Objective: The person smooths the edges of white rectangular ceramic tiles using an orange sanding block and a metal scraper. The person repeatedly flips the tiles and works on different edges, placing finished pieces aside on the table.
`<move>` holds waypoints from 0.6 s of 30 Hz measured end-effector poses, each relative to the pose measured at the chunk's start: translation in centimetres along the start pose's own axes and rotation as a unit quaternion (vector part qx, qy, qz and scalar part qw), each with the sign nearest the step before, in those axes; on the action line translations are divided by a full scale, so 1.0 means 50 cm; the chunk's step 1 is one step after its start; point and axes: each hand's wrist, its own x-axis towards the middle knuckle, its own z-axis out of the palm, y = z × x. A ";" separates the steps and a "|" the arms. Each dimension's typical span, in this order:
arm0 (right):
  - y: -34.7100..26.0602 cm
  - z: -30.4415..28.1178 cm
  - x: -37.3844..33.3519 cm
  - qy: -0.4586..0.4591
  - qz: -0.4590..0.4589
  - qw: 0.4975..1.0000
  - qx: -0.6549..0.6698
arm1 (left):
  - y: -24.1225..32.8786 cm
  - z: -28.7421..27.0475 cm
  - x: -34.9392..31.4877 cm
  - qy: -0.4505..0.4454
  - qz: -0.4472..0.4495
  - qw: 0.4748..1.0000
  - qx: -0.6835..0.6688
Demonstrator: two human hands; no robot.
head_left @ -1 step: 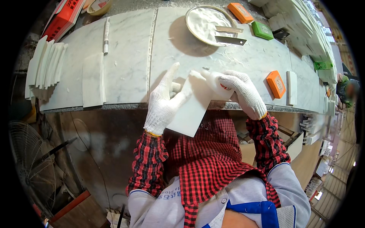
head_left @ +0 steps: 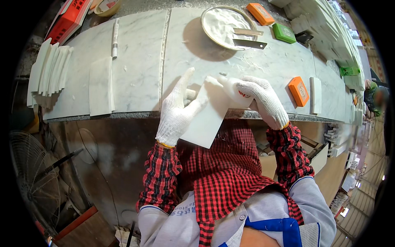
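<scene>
My left hand point(head_left: 176, 113), in a white knit glove, grips the left edge of a flat white stone tile point(head_left: 210, 117). Its thumb lies along the tile's edge and its index finger points up and away. The tile is tilted and its lower corner juts over the table's front edge. My right hand point(head_left: 265, 99), also gloved, is wrapped round a white, bottle-like rounded thing point(head_left: 235, 95) with red print. That thing meets or overlaps the tile's upper right edge; I cannot tell whether they touch.
A marbled table point(head_left: 138, 78) bears a bowl of white powder or paste point(head_left: 222, 24) with two metal blades point(head_left: 249, 43). Orange blocks point(head_left: 298, 91), a green block point(head_left: 284, 33), a marker point(head_left: 115, 39) and stacked white tiles point(head_left: 49, 70) surround the work. A fan point(head_left: 35, 181) stands lower left.
</scene>
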 end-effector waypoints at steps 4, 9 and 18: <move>-0.003 -0.005 0.000 -0.017 0.008 0.999 0.026 | -0.007 -0.002 0.001 0.011 0.002 1.000 0.001; 0.003 -0.007 0.001 -0.008 0.016 1.000 0.026 | -0.011 -0.002 0.003 0.014 0.002 1.000 0.016; 0.000 -0.010 0.000 0.013 0.006 1.000 0.012 | 0.002 0.001 0.004 0.018 -0.008 0.999 0.026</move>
